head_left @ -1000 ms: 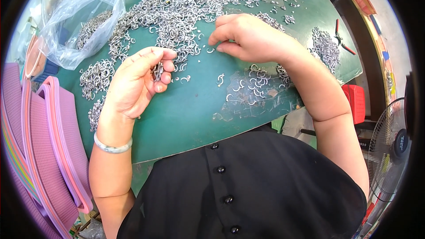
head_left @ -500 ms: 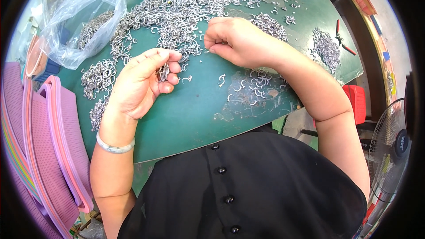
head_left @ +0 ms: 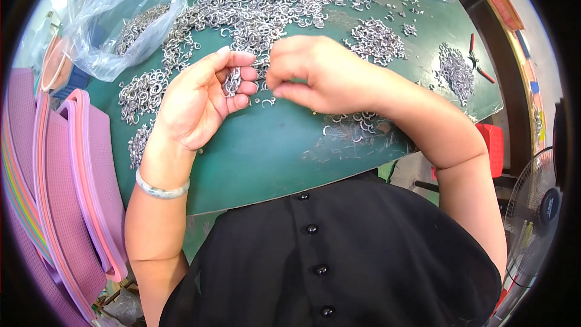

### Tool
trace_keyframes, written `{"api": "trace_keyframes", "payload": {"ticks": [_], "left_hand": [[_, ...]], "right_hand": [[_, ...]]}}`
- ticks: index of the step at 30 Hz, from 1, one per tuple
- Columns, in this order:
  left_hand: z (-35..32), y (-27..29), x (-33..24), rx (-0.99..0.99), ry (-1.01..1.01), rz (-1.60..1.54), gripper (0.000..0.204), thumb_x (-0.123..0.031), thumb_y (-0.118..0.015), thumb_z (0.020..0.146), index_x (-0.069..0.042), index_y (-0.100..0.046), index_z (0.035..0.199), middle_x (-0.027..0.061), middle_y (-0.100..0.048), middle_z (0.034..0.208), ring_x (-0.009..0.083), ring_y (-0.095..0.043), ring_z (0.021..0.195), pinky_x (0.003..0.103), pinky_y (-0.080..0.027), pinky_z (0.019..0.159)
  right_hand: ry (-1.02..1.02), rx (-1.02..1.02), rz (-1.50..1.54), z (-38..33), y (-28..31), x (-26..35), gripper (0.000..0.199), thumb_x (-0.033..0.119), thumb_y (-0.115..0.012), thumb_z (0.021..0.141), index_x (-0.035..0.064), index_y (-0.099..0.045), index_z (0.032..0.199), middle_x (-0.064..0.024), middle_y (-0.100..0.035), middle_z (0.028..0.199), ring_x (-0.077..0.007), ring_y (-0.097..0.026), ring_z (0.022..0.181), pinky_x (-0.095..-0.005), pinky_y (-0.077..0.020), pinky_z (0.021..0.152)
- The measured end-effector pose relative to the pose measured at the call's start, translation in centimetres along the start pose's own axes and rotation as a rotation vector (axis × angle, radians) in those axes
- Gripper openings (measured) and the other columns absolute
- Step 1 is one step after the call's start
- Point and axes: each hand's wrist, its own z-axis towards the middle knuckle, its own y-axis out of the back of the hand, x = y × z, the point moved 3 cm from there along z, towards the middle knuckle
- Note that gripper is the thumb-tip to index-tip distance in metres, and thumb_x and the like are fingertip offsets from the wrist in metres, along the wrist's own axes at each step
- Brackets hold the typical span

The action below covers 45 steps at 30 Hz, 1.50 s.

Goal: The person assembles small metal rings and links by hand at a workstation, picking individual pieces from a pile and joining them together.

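My left hand (head_left: 203, 100) is cupped palm up, with curled fingers around several small grey C-shaped metal rings (head_left: 232, 82). To its right, my right hand (head_left: 321, 75) hangs over the table with its thumb and fingers curled in. What its fingertips hold, if anything, is hidden. Beyond both hands spreads a large heap of C-shaped rings (head_left: 254, 6). A smaller heap (head_left: 376, 42) lies past the right wrist, and loose rings (head_left: 358, 126) lie under the right forearm. More rings are piled left of the left hand.
A clear plastic bag (head_left: 112, 63) stands at the far left of the green table (head_left: 260, 151). Red-handled pliers (head_left: 480, 66) lie by a pile of small metal parts (head_left: 455, 75) at right. Purple baskets (head_left: 100, 175) stand left; a fan (head_left: 535, 206) and a red stool (head_left: 491, 148) stand right.
My right hand has moved left and toward me from the heap, closer to my left hand. The left fingers have loosened a little, showing more of the rings. The whole view has shifted slightly.
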Motion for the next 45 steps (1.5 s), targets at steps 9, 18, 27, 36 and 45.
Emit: {"api": "trace_keyframes", "payload": {"ticks": [9, 18, 27, 36, 45], "left_hand": [[-0.1, 0.2, -0.3, -0.037, -0.041, 0.073, 0.026, -0.022, -0.045, 0.093, 0.000, -0.057, 0.099, 0.0055, -0.056, 0.086, 0.0138, -0.055, 0.075, 0.026, -0.048, 0.065], [-0.2, 0.1, -0.1, -0.035, -0.053, 0.166, 0.026, -0.021, -0.045, 0.094, 0.002, -0.057, 0.100, 0.0089, -0.059, 0.090, 0.0165, -0.059, 0.076, 0.028, -0.051, 0.067], [-0.5, -0.5, -0.3, 0.112, 0.032, 0.003, 0.029, -0.022, -0.045, 0.094, 0.003, -0.056, 0.103, 0.0106, -0.059, 0.090, 0.0185, -0.059, 0.075, 0.027, -0.050, 0.064], [-1.2, 1.8, -3.1, -0.016, -0.180, -0.091, 0.020, -0.015, -0.051, 0.090, 0.002, -0.057, 0.100, 0.0046, -0.056, 0.081, 0.0111, -0.050, 0.068, 0.021, -0.042, 0.054], [-1.2, 1.4, -2.9, -0.038, -0.197, -0.052, 0.023, -0.017, -0.050, 0.091, 0.002, -0.055, 0.103, 0.0044, -0.053, 0.084, 0.0099, -0.048, 0.068, 0.019, -0.040, 0.053]], "right_hand": [[-0.022, 0.099, -0.172, -0.1, -2.0, 0.7, 0.010, 0.015, -0.060, 0.074, 0.0056, -0.059, 0.071, -0.0079, -0.055, 0.076, -0.0267, -0.057, 0.080, -0.0377, -0.0478, 0.071], [-0.005, -0.046, -0.026, 0.6, -1.1, 0.9, 0.008, 0.012, -0.057, 0.074, 0.0046, -0.056, 0.072, -0.0101, -0.054, 0.076, -0.0291, -0.056, 0.077, -0.0387, -0.0469, 0.068], [0.012, -0.195, 0.149, 0.5, 0.8, 0.1, 0.005, 0.005, -0.059, 0.081, 0.0004, -0.060, 0.081, -0.0083, -0.056, 0.078, -0.0229, -0.056, 0.074, -0.0315, -0.0454, 0.064], [0.063, 0.206, -0.215, -1.0, -0.3, 1.2, 0.024, 0.005, -0.059, 0.073, 0.0003, -0.063, 0.096, -0.0095, -0.053, 0.086, -0.0262, -0.051, 0.082, -0.0325, -0.0438, 0.074], [0.037, 0.234, -0.383, -1.0, -1.2, 2.8, 0.036, 0.008, -0.053, 0.075, -0.0003, -0.059, 0.110, -0.0094, -0.052, 0.094, -0.0245, -0.048, 0.086, -0.0310, -0.0432, 0.078]]}}
